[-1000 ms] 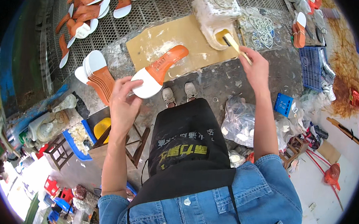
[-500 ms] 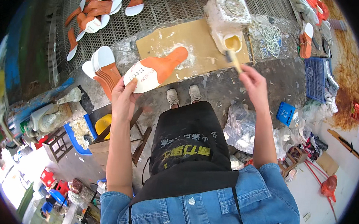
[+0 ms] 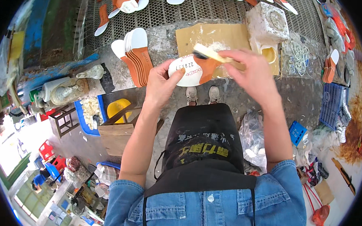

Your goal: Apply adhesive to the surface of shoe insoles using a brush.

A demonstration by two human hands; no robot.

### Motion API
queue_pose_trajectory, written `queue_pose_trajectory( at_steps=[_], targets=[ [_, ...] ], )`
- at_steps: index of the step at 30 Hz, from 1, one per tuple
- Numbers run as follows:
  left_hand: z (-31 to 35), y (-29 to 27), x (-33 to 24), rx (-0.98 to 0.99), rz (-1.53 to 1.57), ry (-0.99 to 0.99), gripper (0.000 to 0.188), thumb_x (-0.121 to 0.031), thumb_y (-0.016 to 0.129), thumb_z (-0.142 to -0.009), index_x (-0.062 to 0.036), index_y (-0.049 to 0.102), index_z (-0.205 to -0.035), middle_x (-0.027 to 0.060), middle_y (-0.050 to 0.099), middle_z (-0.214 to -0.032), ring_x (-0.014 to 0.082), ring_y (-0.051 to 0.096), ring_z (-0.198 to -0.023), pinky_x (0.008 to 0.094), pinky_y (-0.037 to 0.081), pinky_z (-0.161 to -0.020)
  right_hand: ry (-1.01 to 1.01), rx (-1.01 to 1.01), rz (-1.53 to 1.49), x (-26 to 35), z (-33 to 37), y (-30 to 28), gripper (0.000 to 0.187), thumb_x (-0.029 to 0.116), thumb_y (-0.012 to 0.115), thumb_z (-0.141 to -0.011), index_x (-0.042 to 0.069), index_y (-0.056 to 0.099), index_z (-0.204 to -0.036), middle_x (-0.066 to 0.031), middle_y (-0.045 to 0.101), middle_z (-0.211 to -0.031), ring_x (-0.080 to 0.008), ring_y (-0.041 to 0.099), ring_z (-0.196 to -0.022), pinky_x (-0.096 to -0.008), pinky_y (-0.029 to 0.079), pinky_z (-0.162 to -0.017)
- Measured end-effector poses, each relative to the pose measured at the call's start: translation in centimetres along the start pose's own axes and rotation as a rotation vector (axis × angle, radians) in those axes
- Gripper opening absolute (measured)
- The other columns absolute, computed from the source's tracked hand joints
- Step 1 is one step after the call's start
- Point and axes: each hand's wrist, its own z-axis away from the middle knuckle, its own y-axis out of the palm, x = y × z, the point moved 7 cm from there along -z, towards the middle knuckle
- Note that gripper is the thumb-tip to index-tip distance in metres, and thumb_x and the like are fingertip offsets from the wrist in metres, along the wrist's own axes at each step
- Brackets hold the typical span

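Observation:
My left hand (image 3: 161, 81) pinches a shoe insole board (image 3: 194, 75) by its white forepart, thumb on top; its orange-brown rear part lies partly behind my other hand. In my right hand (image 3: 252, 73) is a brush (image 3: 210, 53) with a pale handle, and its dark bristles are at the insole's far edge, seemingly touching it. Beyond the insole, a tan cardboard sheet (image 3: 214, 33) with whitish smears covers part of the bench. A crusted white pot (image 3: 267, 23) with a yellow-lined spout (image 3: 269, 54) stands on the sheet's right. Left of my left hand rests a fanned stack of insoles (image 3: 137, 55).
Loose insoles (image 3: 131, 6) lie on the metal mesh (image 3: 198, 11) along the back. A tangle of string (image 3: 300, 58), a small insole bundle (image 3: 331, 65) and a blue crate (image 3: 332, 104) are at the right. Beneath the left arm are a wooden stool (image 3: 116, 138) and blue tub (image 3: 84, 122).
My right hand has brought the brush from the pot's spout leftward to the insole. My left hand still holds the insole. The whole view has shifted, with the bench now farther right.

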Motion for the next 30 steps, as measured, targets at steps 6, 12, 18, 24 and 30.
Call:
queue_pose_trajectory(
  at_steps=[6,12,18,24,30],
  targets=[
    [0.0,0.1,-0.6,0.007,-0.060,-0.014,0.028,-0.008,0.068,-0.091,0.0027,0.069,-0.116,0.0040,0.073,-0.097,0.0063,0.065,-0.085,0.0241,0.051,-0.075,-0.029,-0.047,-0.143,1.6,-0.6,-0.3,0.026,0.019,0.069,-0.083,0.010,0.074,-0.108,-0.0151,0.070,-0.087,-0.0333,0.068,-0.076,-0.0419,0.053,-0.071],
    [-0.3,-1.5,0.1,0.024,-0.103,-0.001,0.028,-0.007,0.068,-0.091,0.0018,0.069,-0.118,0.0044,0.073,-0.100,0.0068,0.064,-0.087,0.0248,0.052,-0.077,0.169,0.099,-0.111,-5.2,-0.9,2.2,0.029,0.018,0.070,-0.082,0.012,0.076,-0.109,-0.0176,0.070,-0.078,-0.0331,0.068,-0.071,-0.0429,0.052,-0.067],
    [-0.8,-2.3,1.0,0.068,-0.094,0.026,0.028,-0.005,0.068,-0.092,0.0028,0.068,-0.118,0.0034,0.072,-0.101,0.0071,0.064,-0.089,0.0251,0.052,-0.080,0.240,0.037,0.107,-7.1,-0.1,2.4,0.029,0.012,0.071,-0.085,0.008,0.073,-0.113,-0.0140,0.072,-0.095,-0.0245,0.068,-0.082,-0.0350,0.052,-0.077],
    [-1.1,-2.7,2.5,0.115,-0.018,-0.027,0.026,-0.006,0.067,-0.093,0.0022,0.068,-0.118,0.0037,0.072,-0.103,0.0086,0.065,-0.091,0.0255,0.052,-0.083,0.229,-0.092,0.058,-10.3,1.2,3.3,0.029,0.011,0.072,-0.084,0.011,0.073,-0.113,-0.0141,0.071,-0.096,-0.0279,0.067,-0.082,-0.0366,0.052,-0.076],
    [2.1,-1.6,7.1,-0.081,0.615,-0.362,0.034,-0.008,0.062,-0.096,-0.0014,0.056,-0.129,0.0108,0.067,-0.123,0.0227,0.069,-0.107,0.0394,0.057,-0.099,0.274,-0.296,-0.250,-7.8,8.1,3.4,0.030,0.011,0.075,-0.084,0.012,0.074,-0.114,-0.0100,0.067,-0.087,-0.0234,0.065,-0.078,-0.0337,0.051,-0.073]
  ],
)
